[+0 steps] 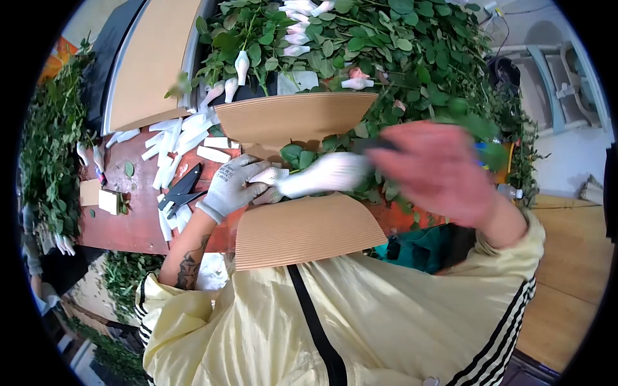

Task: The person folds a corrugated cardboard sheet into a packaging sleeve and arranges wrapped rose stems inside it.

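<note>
My gloved left hand (233,184) has its fingers closed at rose buds in white netting (269,175), which lie on corrugated cardboard. My right hand (438,170) is smeared by motion, raised over the right of the table. Its fingers seem closed round a rose (328,174) whose netted bud points left, with blurred leaves trailing right. A dark patch by those fingers is too blurred to name. The cardboard's far flap (296,119) stands up behind the buds, and its near flap (309,233) leans toward my jacket.
A black stapler (183,190) lies left of my left hand among white paper strips (170,145). Leafy roses (360,48) are heaped at the back, some with netted buds. Flat cardboard sheets (151,61) lean at the back left. More greenery (55,141) stands far left on the red table (129,219).
</note>
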`<move>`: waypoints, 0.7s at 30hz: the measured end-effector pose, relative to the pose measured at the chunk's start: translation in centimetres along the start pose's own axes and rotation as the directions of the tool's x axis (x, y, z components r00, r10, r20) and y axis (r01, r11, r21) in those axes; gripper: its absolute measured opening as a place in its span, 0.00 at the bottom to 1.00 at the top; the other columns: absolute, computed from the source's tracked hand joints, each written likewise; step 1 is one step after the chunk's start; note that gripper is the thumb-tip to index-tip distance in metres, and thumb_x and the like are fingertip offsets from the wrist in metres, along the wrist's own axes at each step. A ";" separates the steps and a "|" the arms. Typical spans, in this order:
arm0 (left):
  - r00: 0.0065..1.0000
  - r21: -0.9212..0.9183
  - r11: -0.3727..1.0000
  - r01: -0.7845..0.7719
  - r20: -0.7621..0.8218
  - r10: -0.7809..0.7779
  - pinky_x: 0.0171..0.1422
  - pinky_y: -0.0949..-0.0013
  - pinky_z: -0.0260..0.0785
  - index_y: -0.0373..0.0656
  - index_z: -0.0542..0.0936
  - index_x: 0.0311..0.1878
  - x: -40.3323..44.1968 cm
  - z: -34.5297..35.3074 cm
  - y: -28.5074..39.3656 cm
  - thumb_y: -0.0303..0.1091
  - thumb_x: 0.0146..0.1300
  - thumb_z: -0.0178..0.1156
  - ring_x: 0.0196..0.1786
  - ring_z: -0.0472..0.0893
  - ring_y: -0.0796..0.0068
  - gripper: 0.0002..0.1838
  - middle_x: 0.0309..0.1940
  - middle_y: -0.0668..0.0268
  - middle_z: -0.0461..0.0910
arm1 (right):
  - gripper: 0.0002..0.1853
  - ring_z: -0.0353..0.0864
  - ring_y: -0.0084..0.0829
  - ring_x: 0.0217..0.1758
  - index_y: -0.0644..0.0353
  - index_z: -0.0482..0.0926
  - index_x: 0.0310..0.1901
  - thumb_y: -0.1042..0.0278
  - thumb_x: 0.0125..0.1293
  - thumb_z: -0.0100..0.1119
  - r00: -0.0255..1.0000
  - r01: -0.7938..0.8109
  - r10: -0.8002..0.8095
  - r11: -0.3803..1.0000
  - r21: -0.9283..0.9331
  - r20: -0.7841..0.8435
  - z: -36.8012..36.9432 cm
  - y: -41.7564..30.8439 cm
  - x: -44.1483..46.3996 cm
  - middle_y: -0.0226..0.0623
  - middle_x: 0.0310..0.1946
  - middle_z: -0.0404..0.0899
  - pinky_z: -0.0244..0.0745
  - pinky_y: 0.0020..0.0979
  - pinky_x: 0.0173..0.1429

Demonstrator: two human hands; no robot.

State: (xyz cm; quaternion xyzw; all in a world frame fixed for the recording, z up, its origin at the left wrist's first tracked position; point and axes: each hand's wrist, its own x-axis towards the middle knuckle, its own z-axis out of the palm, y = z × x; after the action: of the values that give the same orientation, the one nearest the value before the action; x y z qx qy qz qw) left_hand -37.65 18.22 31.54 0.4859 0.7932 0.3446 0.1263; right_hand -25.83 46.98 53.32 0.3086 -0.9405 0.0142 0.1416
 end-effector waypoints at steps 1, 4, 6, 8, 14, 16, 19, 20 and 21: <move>0.999 -0.013 0.999 0.030 0.014 -0.030 0.52 0.61 0.69 0.46 0.76 0.53 0.0 -0.1 0.3 0.37 0.51 0.63 0.47 0.76 0.56 0.23 0.44 0.58 0.75 | 0.16 0.75 0.29 0.36 0.55 0.74 0.49 0.66 0.58 0.53 0.973 0.116 -0.044 0.943 -0.312 0.228 5.1 -0.9 -0.1 0.33 0.34 0.74 0.69 0.32 0.39; 0.996 0.056 0.995 0.081 0.034 -0.083 0.53 0.60 0.69 0.47 0.76 0.53 -1.2 0.5 -0.3 0.41 0.50 0.64 0.49 0.75 0.56 0.25 0.46 0.58 0.75 | 0.15 0.75 0.32 0.38 0.54 0.74 0.46 0.66 0.57 0.48 0.768 -0.010 0.066 0.996 -0.090 0.638 14.3 -1.4 3.0 0.35 0.37 0.74 0.69 0.33 0.38; 0.995 0.037 0.999 0.024 -0.100 -0.020 0.53 0.60 0.69 0.44 0.77 0.52 -1.6 0.0 1.1 0.42 0.49 0.64 0.49 0.76 0.56 0.25 0.47 0.57 0.76 | 0.11 0.76 0.33 0.41 0.56 0.75 0.41 0.67 0.58 0.48 0.852 -0.010 0.077 0.991 -0.130 0.518 19.6 -0.9 2.0 0.37 0.38 0.76 0.70 0.35 0.41; 0.997 -0.014 0.998 0.062 -0.052 -0.063 0.51 0.62 0.70 0.44 0.79 0.49 -2.3 -0.2 1.1 0.41 0.50 0.64 0.46 0.78 0.58 0.22 0.45 0.59 0.78 | 0.08 0.78 0.35 0.43 0.57 0.76 0.36 0.67 0.59 0.48 0.920 0.001 0.063 0.987 -0.163 0.386 20.4 -0.7 3.1 0.39 0.39 0.78 0.71 0.37 0.43; 0.928 -0.062 0.934 0.353 -0.103 -0.358 0.50 0.61 0.70 0.47 0.79 0.49 -1.4 0.2 0.6 0.40 0.52 0.62 0.45 0.77 0.59 0.20 0.43 0.61 0.78 | 0.17 0.77 0.35 0.40 0.57 0.75 0.40 0.52 0.57 0.55 0.855 -0.147 0.052 0.979 0.143 0.516 17.1 -2.5 3.4 0.38 0.38 0.77 0.71 0.37 0.39; 0.943 -0.135 0.940 0.312 -0.078 -0.324 0.50 0.61 0.71 0.49 0.79 0.50 -1.0 0.6 0.0 0.40 0.53 0.61 0.46 0.77 0.58 0.19 0.45 0.62 0.77 | 0.21 0.77 0.34 0.42 0.55 0.75 0.44 0.49 0.53 0.58 0.816 -0.295 0.153 0.940 0.172 0.558 20.3 -3.0 1.5 0.37 0.37 0.76 0.70 0.38 0.41; 0.956 -0.053 0.963 0.263 -0.118 -0.268 0.49 0.60 0.71 0.49 0.77 0.50 -0.8 1.5 -0.2 0.44 0.50 0.64 0.45 0.77 0.57 0.22 0.45 0.60 0.76 | 0.23 0.77 0.35 0.46 0.54 0.73 0.49 0.51 0.54 0.57 0.883 -0.288 0.171 0.933 0.215 0.438 22.0 -2.4 0.4 0.36 0.38 0.77 0.68 0.42 0.52; 0.931 -0.028 0.938 0.346 -0.113 -0.347 0.48 0.59 0.71 0.48 0.77 0.49 -1.1 1.6 -0.2 0.45 0.48 0.65 0.44 0.78 0.56 0.23 0.44 0.60 0.76 | 0.23 0.77 0.37 0.45 0.54 0.73 0.49 0.51 0.54 0.56 0.929 -0.261 0.175 0.934 0.244 0.325 23.1 -2.2 -0.8 0.37 0.38 0.77 0.69 0.43 0.50; 0.914 -0.073 0.921 0.381 -0.121 -0.388 0.46 0.58 0.72 0.47 0.76 0.46 -1.8 3.1 -1.3 0.46 0.47 0.65 0.41 0.78 0.56 0.23 0.42 0.59 0.77 | 0.22 0.78 0.40 0.42 0.54 0.73 0.49 0.52 0.54 0.57 0.862 -0.350 0.196 0.898 0.266 0.468 23.0 -2.1 -0.6 0.38 0.38 0.77 0.71 0.43 0.47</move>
State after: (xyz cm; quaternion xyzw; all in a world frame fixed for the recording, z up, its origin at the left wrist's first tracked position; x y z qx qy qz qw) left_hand -35.97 17.62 28.21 0.2930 0.8714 0.3637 0.1499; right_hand -30.09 43.04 30.92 0.1854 -0.9656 0.1293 -0.1284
